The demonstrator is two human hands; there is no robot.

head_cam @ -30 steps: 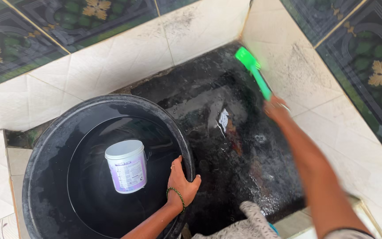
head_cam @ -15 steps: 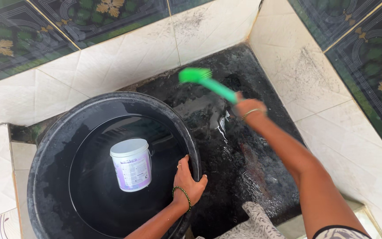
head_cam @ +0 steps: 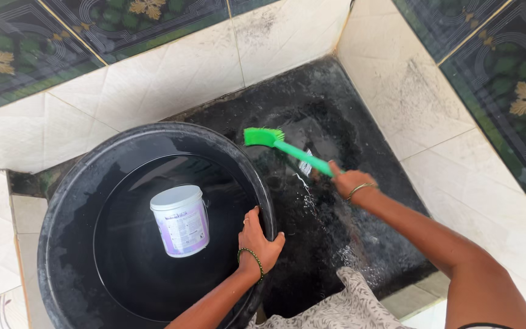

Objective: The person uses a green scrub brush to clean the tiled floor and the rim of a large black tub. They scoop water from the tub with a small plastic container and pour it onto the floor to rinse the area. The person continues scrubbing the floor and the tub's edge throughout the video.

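My right hand (head_cam: 348,181) grips the handle of a bright green scrub brush (head_cam: 278,145); its bristle head rests on the wet black floor (head_cam: 330,109) just beside the tub's far rim. A thin bangle circles that wrist. My left hand (head_cam: 255,239), with a green bead bracelet and a ring, clasps the right rim of a large round black tub (head_cam: 80,183) that holds dark water. A small white bucket (head_cam: 181,220) with a purple label floats upright in the tub.
Cream tile walls (head_cam: 153,79) stained with dark specks enclose the wet floor at the back and right (head_cam: 458,176). Dark green patterned tiles (head_cam: 506,67) run above them. A patterned cloth (head_cam: 348,304) over my knee shows at the bottom edge.
The brush swept from the far right wall leftward across the floor, then came down and nearer beside the tub's rim. My left hand kept its grip on the tub.
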